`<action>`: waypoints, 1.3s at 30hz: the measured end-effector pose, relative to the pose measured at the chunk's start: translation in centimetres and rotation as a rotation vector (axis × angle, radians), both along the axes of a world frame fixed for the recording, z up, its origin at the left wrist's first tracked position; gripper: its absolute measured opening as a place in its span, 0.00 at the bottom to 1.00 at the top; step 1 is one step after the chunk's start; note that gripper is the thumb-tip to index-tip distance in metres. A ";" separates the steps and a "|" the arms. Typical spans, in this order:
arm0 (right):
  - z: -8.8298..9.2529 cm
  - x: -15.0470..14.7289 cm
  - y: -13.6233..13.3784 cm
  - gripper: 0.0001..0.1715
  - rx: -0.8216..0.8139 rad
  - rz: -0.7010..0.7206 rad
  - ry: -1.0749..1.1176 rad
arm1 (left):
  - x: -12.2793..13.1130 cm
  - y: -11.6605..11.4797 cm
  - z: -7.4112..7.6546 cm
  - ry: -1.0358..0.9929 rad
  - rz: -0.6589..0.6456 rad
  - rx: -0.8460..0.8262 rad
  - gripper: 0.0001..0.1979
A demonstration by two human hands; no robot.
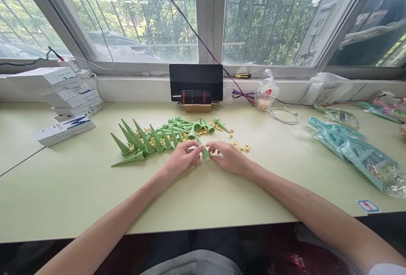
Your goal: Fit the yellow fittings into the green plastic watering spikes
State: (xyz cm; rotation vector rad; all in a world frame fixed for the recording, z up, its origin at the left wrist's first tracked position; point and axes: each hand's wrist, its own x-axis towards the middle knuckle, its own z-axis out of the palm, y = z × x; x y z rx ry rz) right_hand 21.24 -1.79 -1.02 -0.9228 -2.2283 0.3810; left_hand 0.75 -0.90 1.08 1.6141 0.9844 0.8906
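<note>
Between my hands a green plastic spike [205, 154] is held at a slant, its wide open end low and toward me. My left hand [184, 155] is closed on its side with thumb and fingers. At the wide end, the curled fingers of my right hand [231, 157] pinch from the right; whether a small yellow piece is in them is hidden. Left of my hands several green spikes [149, 143] stand point up in a row, and one spike [130, 159] lies in front. Behind are a pile of lying green spikes [177, 123] and small yellow plastic pieces [241, 148].
A tablet [196, 81] and a phone [196, 97] lean at the back on a cardboard stand [197, 108]. White boxes [68, 129] are stacked at left. A white cable [284, 115], a plastic bag [267, 93] and packed turquoise plastic items [352, 148] lie at right.
</note>
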 end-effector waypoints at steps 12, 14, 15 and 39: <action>-0.1 0.1 0.2 0.19 -0.024 -0.024 -0.015 | -0.1 0.3 -0.6 0.139 0.073 0.069 0.14; -0.1 0.1 0.2 0.18 -0.016 -0.020 -0.022 | -0.1 0.4 -0.8 0.148 0.069 0.089 0.14; -0.1 0.1 0.2 0.18 -0.010 -0.016 -0.028 | -0.1 0.4 -0.8 0.157 0.063 0.095 0.14; 0.4 -0.2 -0.2 0.16 0.004 -0.044 0.027 | 0.0 0.1 -1.0 0.370 0.064 0.449 0.14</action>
